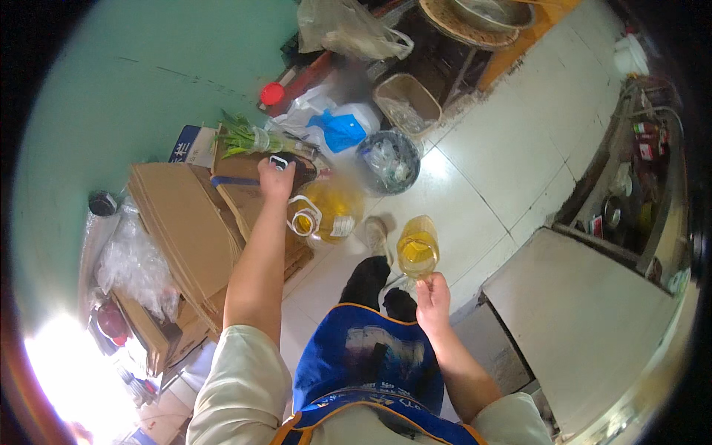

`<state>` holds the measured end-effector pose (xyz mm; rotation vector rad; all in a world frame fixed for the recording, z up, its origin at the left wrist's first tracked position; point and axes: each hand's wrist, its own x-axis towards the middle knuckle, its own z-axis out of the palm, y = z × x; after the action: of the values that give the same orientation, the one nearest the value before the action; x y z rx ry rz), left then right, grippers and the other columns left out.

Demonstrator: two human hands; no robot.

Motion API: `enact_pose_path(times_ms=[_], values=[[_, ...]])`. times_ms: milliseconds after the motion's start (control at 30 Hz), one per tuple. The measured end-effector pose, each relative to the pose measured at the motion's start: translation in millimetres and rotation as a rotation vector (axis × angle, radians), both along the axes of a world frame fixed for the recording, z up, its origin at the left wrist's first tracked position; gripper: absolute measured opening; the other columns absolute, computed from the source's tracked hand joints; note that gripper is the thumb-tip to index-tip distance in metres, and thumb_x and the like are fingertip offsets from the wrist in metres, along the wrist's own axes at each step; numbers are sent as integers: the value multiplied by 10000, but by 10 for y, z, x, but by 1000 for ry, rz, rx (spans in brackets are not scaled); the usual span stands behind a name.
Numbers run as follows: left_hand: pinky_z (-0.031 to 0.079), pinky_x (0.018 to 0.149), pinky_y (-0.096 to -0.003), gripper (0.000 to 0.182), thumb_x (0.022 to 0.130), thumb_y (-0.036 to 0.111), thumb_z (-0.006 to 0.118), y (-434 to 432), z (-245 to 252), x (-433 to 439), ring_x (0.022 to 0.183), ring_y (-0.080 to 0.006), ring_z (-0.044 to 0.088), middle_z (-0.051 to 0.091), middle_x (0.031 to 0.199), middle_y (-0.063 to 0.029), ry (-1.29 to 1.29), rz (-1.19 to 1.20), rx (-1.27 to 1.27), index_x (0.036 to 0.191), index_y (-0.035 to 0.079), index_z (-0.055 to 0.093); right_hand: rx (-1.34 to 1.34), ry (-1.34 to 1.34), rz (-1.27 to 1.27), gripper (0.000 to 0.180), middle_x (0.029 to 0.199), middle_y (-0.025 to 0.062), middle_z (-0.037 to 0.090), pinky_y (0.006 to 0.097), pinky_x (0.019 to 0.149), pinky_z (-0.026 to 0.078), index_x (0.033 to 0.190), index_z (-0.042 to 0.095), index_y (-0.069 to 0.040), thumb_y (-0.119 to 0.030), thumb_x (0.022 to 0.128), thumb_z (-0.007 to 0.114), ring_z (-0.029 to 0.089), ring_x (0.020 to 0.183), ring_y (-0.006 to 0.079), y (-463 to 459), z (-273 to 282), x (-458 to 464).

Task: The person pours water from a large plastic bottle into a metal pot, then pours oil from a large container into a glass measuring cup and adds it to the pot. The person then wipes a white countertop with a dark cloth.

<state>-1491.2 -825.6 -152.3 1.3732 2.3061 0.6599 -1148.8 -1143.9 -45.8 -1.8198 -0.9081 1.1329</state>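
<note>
My left hand [277,177] is at the cardboard boxes, its fingers around a small black-and-white object [279,162] that I cannot identify. Just right of that wrist is a large clear plastic bottle of yellow oil [332,208], with a white handle and an uncapped neck facing up. My right hand [433,297] grips the handle of a clear jug [418,247], which is partly filled with yellow liquid and held over the tiled floor. Beside my left hand, a bundle of green vegetables [250,139] lies on a box.
Flattened cardboard [181,222] leans at the left near a green wall [156,89]. Ahead are a round dark bin [409,167], a rectangular plastic bin [414,92] and plastic bags [345,28]. A pale-topped cabinet [578,317] stands at the right.
</note>
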Motion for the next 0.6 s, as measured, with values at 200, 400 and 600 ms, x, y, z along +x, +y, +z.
enact_pose_path(times_ms=[200,400,600], values=[[442,1074,-459,888,697,343,892,1037,-216,34,1222,-424,581,606,1282,-300,66,19,127,1337,-120,485,-57,-25,74,189,777,98,548,358,658,441,924,526,-9,-164,994,610,526,722,196,570,285,224],[460,1070,-448,1001,623,407,948,1962,-465,-34,1220,-410,599,612,1301,-272,57,188,60,1347,-99,477,-42,180,47,207,870,31,567,284,740,449,1041,550,-10,-212,1029,592,508,808,114,1141,41,212],[467,1072,-451,1100,592,459,962,2254,-740,-184,1230,-414,589,598,1325,-262,81,268,38,1401,-73,441,-52,167,137,235,923,43,599,285,781,458,1074,558,2,-229,1040,584,532,851,121,1735,-268,66]])
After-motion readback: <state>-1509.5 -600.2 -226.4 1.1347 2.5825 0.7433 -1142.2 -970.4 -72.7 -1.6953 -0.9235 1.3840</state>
